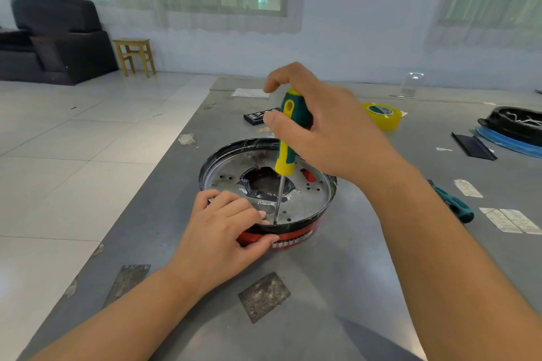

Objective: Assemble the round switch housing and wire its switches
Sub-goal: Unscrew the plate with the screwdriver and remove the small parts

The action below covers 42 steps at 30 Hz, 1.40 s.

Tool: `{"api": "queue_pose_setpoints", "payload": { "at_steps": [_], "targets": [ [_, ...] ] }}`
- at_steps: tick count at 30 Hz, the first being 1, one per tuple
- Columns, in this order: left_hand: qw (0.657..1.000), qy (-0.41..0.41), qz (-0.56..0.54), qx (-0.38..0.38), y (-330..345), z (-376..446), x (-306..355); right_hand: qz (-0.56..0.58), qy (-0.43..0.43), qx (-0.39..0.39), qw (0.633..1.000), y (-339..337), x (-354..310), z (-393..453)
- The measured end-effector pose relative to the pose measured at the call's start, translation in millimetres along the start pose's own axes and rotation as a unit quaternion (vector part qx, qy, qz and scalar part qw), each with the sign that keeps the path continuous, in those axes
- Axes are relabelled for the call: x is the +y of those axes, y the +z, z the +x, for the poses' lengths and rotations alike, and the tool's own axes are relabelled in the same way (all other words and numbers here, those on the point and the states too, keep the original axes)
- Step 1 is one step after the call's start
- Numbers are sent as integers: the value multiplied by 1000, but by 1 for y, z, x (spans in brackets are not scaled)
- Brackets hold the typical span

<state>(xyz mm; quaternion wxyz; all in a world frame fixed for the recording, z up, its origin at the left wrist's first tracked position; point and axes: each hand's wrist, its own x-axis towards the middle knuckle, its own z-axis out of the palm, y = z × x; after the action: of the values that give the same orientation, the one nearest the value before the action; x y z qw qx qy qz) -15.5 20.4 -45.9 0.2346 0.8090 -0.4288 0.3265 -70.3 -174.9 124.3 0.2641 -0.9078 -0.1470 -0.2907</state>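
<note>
Head view: left hand (225, 224) grips round housing (311, 202); right hand (325, 132) grips upright screwdriver (289, 138).

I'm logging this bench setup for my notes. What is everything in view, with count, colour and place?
round switch housing: 1, black rim, silver plate, red base, centre of table
screwdriver: 1, yellow and green handle, upright, tip at the plate's near edge
second screwdriver: 1, teal and black, lying at right
tape roll: 1, yellow, behind the housing
bit case: 1, black, behind the housing
black dish: 1, on a blue ring, far right
table: 1, grey
stool: 1, wooden, far left
armchair: 1, dark, far left
left hand: grips the housing's near rim
right hand: grips the screwdriver handle
</note>
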Motion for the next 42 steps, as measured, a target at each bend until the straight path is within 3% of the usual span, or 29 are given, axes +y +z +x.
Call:
{"api": "queue_pose_setpoints", "payload": {
  "at_steps": [2,6,8,13,20,25,27,32,37,39,42],
  "targets": [
    [1000,-4,-2,-5,-2,1,2,4,13,-38,999,-4,-5,4],
    [1000,-7,-4,-22,-9,4,5,171,75,-110,976,-15,-7,7],
    [999,-15,-7,-36,-12,7,7,150,54,-111,981,-15,-6,8],
    [997,-16,-31,-76,-25,19,8,36,22,-9,999,-3,-10,11],
    [984,43,-86,-150,-28,50,-8,103,47,-122,986,-13,-16,10],
    [992,79,-72,-67,-15,36,-10,-2,19,-25,1000,3,-24,10],
    [993,89,-57,-60,-12,29,-13,-25,35,-28,999,11,-25,13],
    [990,131,15,-59,-12,21,-14,119,85,-78,986,-1,-21,15],
    [986,145,68,-42,-8,21,-12,-17,57,15,998,4,-13,12],
    [986,146,76,-35,-7,20,-12,-11,77,0,997,2,-12,12],
    [986,143,77,-30,-6,20,-11,94,93,-64,989,-8,-11,11]
  ]
}}
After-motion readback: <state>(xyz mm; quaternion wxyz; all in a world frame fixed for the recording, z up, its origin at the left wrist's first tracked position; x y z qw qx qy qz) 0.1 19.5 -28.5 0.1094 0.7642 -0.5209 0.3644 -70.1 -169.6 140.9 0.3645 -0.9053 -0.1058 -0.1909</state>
